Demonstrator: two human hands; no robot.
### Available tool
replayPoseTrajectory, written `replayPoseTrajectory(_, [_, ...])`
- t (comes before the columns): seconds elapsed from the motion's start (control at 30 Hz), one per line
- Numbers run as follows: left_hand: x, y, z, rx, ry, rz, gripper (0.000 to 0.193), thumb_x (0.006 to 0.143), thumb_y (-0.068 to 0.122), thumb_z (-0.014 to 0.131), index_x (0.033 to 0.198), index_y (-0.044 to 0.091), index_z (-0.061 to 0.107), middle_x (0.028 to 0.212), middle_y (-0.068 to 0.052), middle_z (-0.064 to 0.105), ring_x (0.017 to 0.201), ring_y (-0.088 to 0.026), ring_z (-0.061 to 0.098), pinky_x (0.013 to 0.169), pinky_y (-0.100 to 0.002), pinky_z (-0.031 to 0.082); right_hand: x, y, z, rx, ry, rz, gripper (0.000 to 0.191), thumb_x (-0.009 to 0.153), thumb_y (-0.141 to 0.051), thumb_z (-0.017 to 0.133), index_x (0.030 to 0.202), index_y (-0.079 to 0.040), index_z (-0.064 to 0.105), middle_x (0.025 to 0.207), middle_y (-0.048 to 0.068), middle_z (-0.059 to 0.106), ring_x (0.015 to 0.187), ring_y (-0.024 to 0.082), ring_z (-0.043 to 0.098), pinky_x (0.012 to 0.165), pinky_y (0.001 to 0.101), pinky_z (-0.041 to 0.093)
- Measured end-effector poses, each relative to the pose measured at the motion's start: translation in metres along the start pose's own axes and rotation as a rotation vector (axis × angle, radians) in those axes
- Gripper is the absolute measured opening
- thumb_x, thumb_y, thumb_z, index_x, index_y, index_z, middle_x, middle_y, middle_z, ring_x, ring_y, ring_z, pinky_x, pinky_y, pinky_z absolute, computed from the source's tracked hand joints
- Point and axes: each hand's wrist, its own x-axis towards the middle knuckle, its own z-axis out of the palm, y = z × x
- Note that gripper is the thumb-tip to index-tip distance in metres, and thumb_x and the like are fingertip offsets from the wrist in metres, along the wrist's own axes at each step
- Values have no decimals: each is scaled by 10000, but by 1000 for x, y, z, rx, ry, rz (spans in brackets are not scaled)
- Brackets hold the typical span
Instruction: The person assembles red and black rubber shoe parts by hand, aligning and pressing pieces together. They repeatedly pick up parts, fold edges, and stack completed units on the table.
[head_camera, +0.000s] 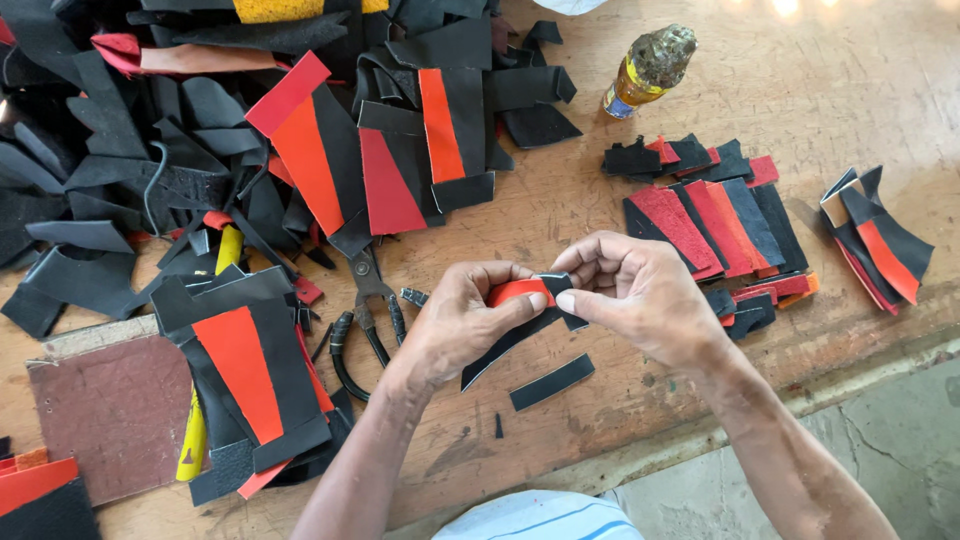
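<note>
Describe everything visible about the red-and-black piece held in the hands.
The red-and-black piece is a narrow strip of what looks like leather: a red band on top, black beneath, its black tail slanting down-left below the left hand. It is held above the wooden table, bent slightly. The left thumb lies along the red part; the right hand pinches its black right end. Its full length is hidden by the fingers.

The surface (840, 90) is worn brown wood. On it lie a heap of black scraps (120, 150) at the far left, red-and-black pieces (390, 150) beside the heap, pliers (368, 300) near the middle, a lone black strip (552, 382) near the front edge, a bottle (648, 70) at the back, a fanned row of pieces (720, 215) to the right, a small stack (878, 240) by the right edge and a maroon mat (115, 410) at front left
</note>
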Motion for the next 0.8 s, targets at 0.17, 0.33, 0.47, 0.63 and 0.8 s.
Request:
replayPoseTrajectory(0.17, [0,-5,-4,-8,-26,34,268,852,243,770,1039,52,781,810,-2,731,733,-53,646,699,-222,540,6,7,-2,124,-49,15,248,840,41,746,1084,62,705,876,91,729,755,112,682,669,255,580])
replayPoseTrajectory(0.33, [0,-10,-6,-71,-87,60,244,856,196,761,1047,45,772,828,10,729,732,-42,643,707,-216,543,7,19,-4,281,-104,32,233,846,48,725,1076,70,697,885,96,726,761,124,686,654,273,578])
replayPoseTrajectory(0.47, [0,-12,-6,-128,-138,122,224,881,198,758,1026,27,760,824,9,710,729,-38,624,686,-215,532,7,25,-7,328,-114,40,224,847,51,718,1070,67,698,893,90,725,772,116,685,663,265,575])
replayPoseTrajectory(0.63, [-1,-9,-2,-35,-80,155,224,890,218,748,1007,28,764,801,16,706,712,-27,600,652,-202,502,7,25,-1,199,-27,3,224,840,72,739,1056,51,686,845,61,703,726,90,657,649,243,567])
replayPoseTrajectory(0.8, [-2,-4,0,135,22,134,219,878,212,725,1002,35,766,772,-2,696,684,-55,582,626,-239,500,2,3,15,-151,131,21,240,814,32,778,1020,37,654,816,52,716,710,77,660,646,226,576])
